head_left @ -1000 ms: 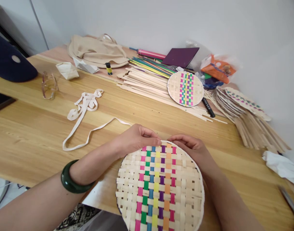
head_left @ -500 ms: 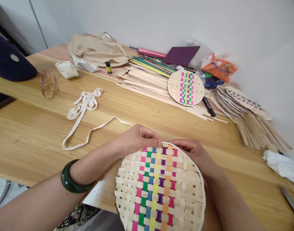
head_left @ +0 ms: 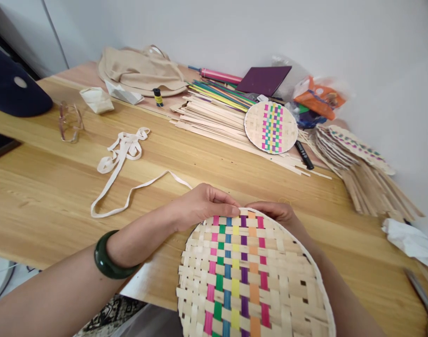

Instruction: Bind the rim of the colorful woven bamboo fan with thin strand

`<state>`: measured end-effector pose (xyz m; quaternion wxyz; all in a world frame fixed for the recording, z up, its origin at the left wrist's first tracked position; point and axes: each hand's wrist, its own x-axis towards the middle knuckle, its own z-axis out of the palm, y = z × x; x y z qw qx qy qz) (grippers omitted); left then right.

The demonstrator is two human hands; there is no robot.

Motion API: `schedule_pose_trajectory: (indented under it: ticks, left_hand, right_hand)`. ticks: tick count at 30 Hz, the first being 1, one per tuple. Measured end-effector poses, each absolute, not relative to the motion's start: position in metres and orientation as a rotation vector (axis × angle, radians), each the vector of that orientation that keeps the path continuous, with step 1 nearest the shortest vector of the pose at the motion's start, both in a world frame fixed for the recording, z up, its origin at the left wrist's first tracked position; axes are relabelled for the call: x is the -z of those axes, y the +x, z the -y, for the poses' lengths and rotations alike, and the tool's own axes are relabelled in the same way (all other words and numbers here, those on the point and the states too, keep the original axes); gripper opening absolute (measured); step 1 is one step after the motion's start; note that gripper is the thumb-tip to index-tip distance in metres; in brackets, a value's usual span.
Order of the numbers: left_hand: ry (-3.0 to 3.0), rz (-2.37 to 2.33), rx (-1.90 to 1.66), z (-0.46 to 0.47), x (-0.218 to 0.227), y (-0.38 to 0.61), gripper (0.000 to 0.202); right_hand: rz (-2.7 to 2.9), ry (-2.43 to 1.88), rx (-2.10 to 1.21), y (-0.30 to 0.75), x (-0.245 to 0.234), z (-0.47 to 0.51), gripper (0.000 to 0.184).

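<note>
A round woven panel (head_left: 280, 262) of pale strips, with pink, green, blue, yellow, purple and orange bands, is tilted toward me at the front of the table. White tape covers its top and right edge; the left edge shows bare strip ends. My left hand (head_left: 214, 203), below a dark green bangle (head_left: 110, 255), pinches the top rim with the thumb in front. My right hand (head_left: 275, 210) is at the rim just right of it, its fingertips partly hidden behind the panel. Loose white tape (head_left: 129, 194) runs from behind my left hand to a small tangle on the table.
A smaller woven disc (head_left: 270, 128) lies by pale strips (head_left: 214, 124) and coloured strips (head_left: 221, 96). Further right are a black marker (head_left: 304, 155) and several woven fans (head_left: 357, 159). Glasses (head_left: 69, 122), a thread spool (head_left: 158, 97) and a beige hat-like cloth (head_left: 140, 70) stand at left.
The woven panel has shifted right and tilted, showing more of its right side. My left hand has slid slightly right along with the rim. The tape tangle has stayed put.
</note>
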<state>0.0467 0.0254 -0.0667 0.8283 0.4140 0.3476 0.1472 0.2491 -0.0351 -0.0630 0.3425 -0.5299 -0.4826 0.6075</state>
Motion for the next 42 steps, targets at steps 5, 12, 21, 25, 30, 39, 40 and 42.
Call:
schedule_pose_trajectory:
  ticks: [5,12,21,25,30,39,40,42]
  left_hand:
    - [0.866,-0.747,-0.317,-0.025,0.069,0.047,0.013]
    - [0.840,-0.748,-0.303,-0.025,0.071,0.048,0.009]
    - [0.853,-0.810,-0.292,-0.028,0.071,0.047,0.013]
    - [0.852,-0.815,-0.290,-0.027,0.070,0.046,0.014]
    - [0.877,-0.847,-0.278,-0.025,0.067,0.049,0.008]
    - [0.945,-0.922,-0.314,-0.026,0.065,0.047,0.010]
    - [0.960,-0.932,-0.317,-0.026,0.065,0.047,0.010]
    - [0.996,-0.953,-0.325,-0.027,0.064,0.046,0.010]
  right_hand:
    - [1.329,-1.373,-1.511,0.248,0.064,0.036,0.024]
    - [1.397,-1.405,-1.443,0.245,0.061,0.034,0.024]
    - [1.335,-1.370,-1.516,0.247,0.063,0.031,0.026]
    - [1.348,-1.403,-1.439,0.246,0.063,0.031,0.022]
    - [1.340,-1.350,-1.426,0.244,0.070,0.032,0.019]
    - [1.298,-1.551,-1.219,0.264,0.066,0.026,0.028]
    - [1.335,-1.564,-1.238,0.266,0.063,0.027,0.032]
    - [1.455,-1.582,-1.348,0.268,0.058,0.030,0.032]
